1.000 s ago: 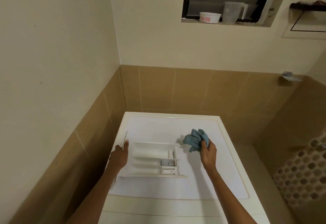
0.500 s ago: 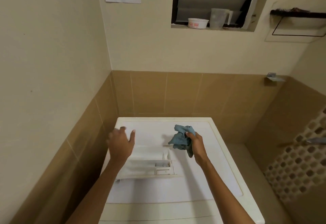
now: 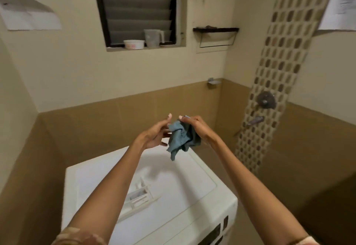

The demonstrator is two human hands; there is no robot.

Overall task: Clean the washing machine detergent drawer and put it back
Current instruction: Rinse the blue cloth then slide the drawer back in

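detergent drawer (image 3: 137,195) lies on the washing machine (image 3: 173,183), not yet refitted; right hand (image 3: 194,127) grips the blue cloth (image 3: 180,138), left hand (image 3: 154,134) slack-fingered beside it.

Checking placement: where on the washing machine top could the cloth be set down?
Bare top lies right of the detergent drawer, out to the right edge of the washing machine, and behind the drawer toward the tiled wall. Crowded: the middle, where the drawer lies under the left forearm. The right hand holds the cloth.
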